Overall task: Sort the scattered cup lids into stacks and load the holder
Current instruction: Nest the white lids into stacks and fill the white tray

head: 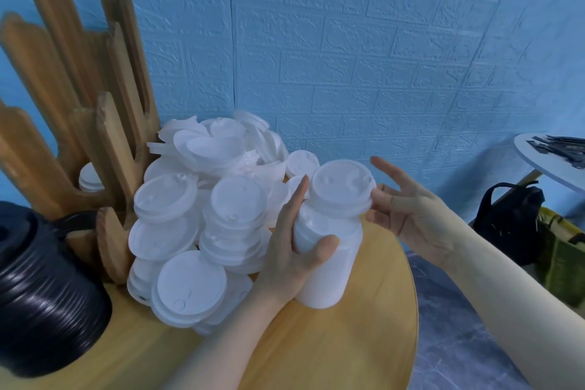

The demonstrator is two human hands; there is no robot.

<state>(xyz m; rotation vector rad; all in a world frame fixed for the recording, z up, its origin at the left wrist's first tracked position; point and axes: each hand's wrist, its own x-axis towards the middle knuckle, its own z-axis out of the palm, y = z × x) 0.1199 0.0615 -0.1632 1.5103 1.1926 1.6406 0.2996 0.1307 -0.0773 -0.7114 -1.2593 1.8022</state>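
Two hands are seen above a round wooden table point(364, 342). A tall stack of white lids point(329, 244) is grasped by the left hand point(294, 250), the thumb curled across its front and the fingers laid up its side. The widest lid at the top of the stack is touched at its 3 o'clock edge by the fingertips of the right hand point(408, 215), whose fingers are spread and released. A loose heap of white lids point(209, 212) is piled at 9 o'clock of the held stack. A wooden holder point(95, 123) is stood at 10 o'clock, with a few white lids seen in one slot. A stack of black lids point(41, 291) is laid at 8 o'clock.
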